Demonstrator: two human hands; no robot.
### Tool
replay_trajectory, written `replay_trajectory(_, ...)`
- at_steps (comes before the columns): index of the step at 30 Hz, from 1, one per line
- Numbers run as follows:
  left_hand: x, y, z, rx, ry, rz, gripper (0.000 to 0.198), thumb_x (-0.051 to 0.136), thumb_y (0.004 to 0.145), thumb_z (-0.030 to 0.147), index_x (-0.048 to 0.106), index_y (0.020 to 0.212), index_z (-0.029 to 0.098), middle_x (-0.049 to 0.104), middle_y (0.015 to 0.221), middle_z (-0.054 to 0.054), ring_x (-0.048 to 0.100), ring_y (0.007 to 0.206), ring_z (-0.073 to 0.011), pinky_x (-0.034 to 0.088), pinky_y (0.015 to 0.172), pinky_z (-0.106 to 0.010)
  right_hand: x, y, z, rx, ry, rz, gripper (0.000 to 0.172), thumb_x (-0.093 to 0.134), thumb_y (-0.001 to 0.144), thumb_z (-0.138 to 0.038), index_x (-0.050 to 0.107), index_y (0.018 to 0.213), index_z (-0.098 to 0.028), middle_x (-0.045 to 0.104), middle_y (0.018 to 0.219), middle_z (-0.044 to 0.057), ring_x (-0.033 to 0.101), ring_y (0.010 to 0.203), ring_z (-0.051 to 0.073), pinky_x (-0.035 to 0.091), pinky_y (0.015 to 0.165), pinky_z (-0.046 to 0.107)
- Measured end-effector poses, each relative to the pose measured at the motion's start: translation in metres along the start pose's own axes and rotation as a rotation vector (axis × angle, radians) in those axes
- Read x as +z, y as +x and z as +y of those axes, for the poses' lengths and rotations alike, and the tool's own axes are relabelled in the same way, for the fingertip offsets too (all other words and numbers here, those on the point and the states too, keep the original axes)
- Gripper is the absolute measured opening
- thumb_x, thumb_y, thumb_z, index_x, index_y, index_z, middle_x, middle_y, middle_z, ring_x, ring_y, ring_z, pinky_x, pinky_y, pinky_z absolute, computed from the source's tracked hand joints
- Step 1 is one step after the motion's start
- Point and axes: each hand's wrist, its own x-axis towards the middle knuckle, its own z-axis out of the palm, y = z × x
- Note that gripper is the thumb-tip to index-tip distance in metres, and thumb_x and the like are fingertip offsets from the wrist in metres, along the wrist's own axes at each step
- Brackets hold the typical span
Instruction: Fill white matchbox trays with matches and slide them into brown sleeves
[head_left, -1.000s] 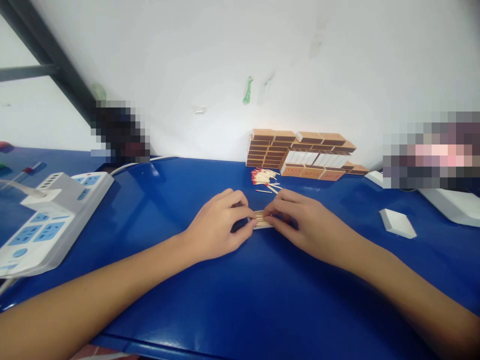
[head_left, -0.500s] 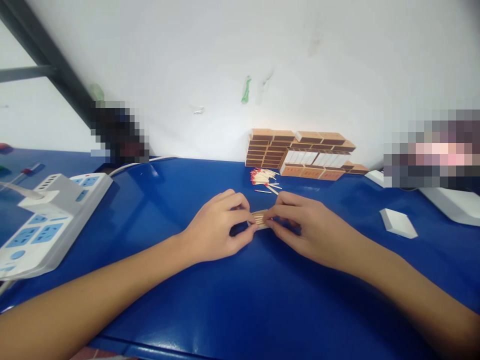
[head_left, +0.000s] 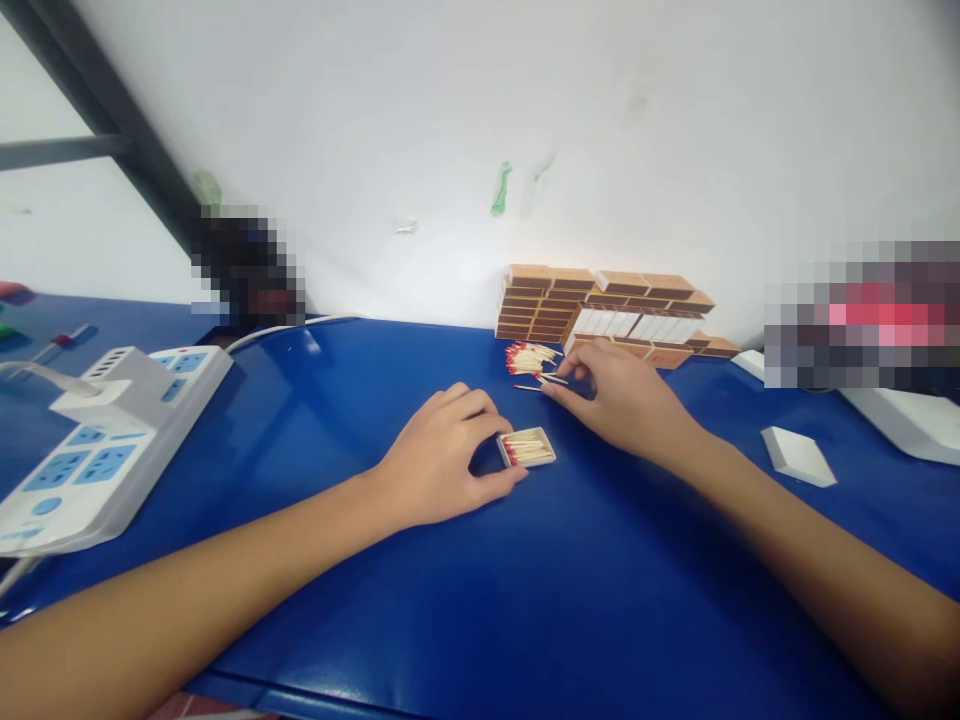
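A small matchbox tray (head_left: 554,461) holding red-tipped matches (head_left: 530,446) lies on the blue table. My left hand (head_left: 442,455) grips the tray at its left end, thumb on the near side and forefinger on the far side. Just beyond it is a loose pile of matches (head_left: 529,357), heads mostly to the left. At the pile's right edge, the thumb and fingertips of my right hand (head_left: 619,395) close around the stick ends of a match (head_left: 553,376). Exactly how many sticks they pinch is hard to see.
Behind the pile, stacked matchboxes (head_left: 540,308) stand against the white wall. A white power strip (head_left: 112,440) with a plug and cable lies at the left. On the right are a white block (head_left: 797,456) and a larger white object (head_left: 900,420). Blurred patches cover both far sides.
My right hand has left the tray and moved away from me to the match pile. The tray's matches are now uncovered, while my left hand stays on the tray.
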Motion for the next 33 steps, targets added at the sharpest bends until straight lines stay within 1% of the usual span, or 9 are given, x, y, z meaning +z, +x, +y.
replay_trajectory(4,0.0,-0.001,0.0,0.005,-0.003,-0.009,0.032,0.077,0.09,0.042,0.075,0.111,0.019,0.069,0.104,-0.007,0.059,0.094,-0.0246,0.051,0.088,-0.043,0.002,-0.001,0.004,-0.031,0.006,-0.041,0.02,0.063,0.095,-0.04,0.064,0.096,-0.02,0.065,0.095,0.01,0.062,0.088,0.027,0.048,0.077,0.039)
replay_trajectory(8,0.0,-0.001,-0.001,0.005,-0.003,-0.018,0.032,0.076,0.09,0.043,0.076,0.111,0.018,0.069,0.103,-0.007,0.058,0.094,-0.0243,0.051,0.088,-0.043,0.003,0.003,0.008,0.002,0.029,-0.1,0.017,0.059,0.097,-0.034,0.063,0.088,-0.02,0.064,0.089,0.008,0.061,0.08,0.023,0.045,0.073,0.036)
replay_trajectory(11,0.0,-0.001,0.0,0.007,-0.007,-0.022,0.033,0.076,0.09,0.042,0.076,0.111,0.017,0.069,0.103,-0.007,0.058,0.094,-0.0243,0.051,0.088,-0.043,0.004,0.004,0.011,0.0,0.024,-0.13,0.016,0.056,0.098,-0.03,0.063,0.087,-0.02,0.064,0.09,0.008,0.061,0.08,0.023,0.046,0.074,0.037)
replay_trajectory(13,0.0,0.0,0.0,0.009,-0.01,-0.022,0.033,0.076,0.09,0.042,0.076,0.111,0.017,0.069,0.104,-0.007,0.058,0.094,-0.0245,0.051,0.088,-0.043,0.005,0.003,0.012,-0.029,0.029,-0.125,0.014,0.055,0.098,-0.029,0.062,0.089,-0.02,0.063,0.094,0.009,0.061,0.084,0.024,0.047,0.077,0.038)
replay_trajectory(16,0.0,0.0,0.0,0.005,-0.012,-0.022,0.032,0.076,0.09,0.042,0.076,0.111,0.018,0.069,0.104,-0.008,0.059,0.095,-0.0248,0.051,0.088,-0.043,0.006,0.003,0.014,-0.065,0.062,-0.079,0.011,0.058,0.097,-0.03,0.061,0.099,-0.02,0.062,0.102,0.01,0.061,0.091,0.025,0.05,0.082,0.04)
replay_trajectory(18,0.0,0.0,0.001,0.003,-0.011,-0.025,0.032,0.076,0.09,0.043,0.076,0.111,0.018,0.069,0.104,-0.008,0.059,0.095,-0.0248,0.051,0.089,-0.043,0.007,0.004,0.016,-0.083,0.077,-0.062,0.013,0.058,0.098,-0.033,0.061,0.103,-0.021,0.062,0.102,0.01,0.061,0.092,0.026,0.05,0.084,0.04)
replay_trajectory(24,-0.001,0.0,0.001,0.009,-0.006,-0.021,0.031,0.076,0.09,0.042,0.076,0.111,0.019,0.069,0.103,-0.007,0.059,0.094,-0.0247,0.051,0.088,-0.042,0.008,0.006,0.024,-0.09,0.034,-0.107,0.019,0.054,0.1,-0.034,0.061,0.088,-0.021,0.062,0.094,0.01,0.06,0.084,0.024,0.05,0.077,0.038)
replay_trajectory(30,-0.001,-0.001,0.0,0.014,0.002,-0.026,0.031,0.076,0.09,0.042,0.076,0.111,0.019,0.069,0.103,-0.007,0.059,0.095,-0.025,0.051,0.088,-0.042,0.013,-0.003,0.028,-0.106,-0.051,-0.108,0.026,0.044,0.104,-0.035,0.061,0.093,-0.019,0.062,0.099,0.012,0.062,0.087,0.026,0.052,0.082,0.042)
replay_trajectory(33,-0.001,-0.001,0.0,0.014,0.0,-0.028,0.032,0.076,0.09,0.043,0.076,0.111,0.018,0.069,0.104,-0.008,0.059,0.095,-0.0251,0.051,0.089,-0.043,0.01,-0.009,0.027,-0.119,-0.061,-0.114,0.03,0.039,0.105,-0.035,0.06,0.092,-0.019,0.061,0.097,0.012,0.062,0.084,0.025,0.053,0.081,0.041)
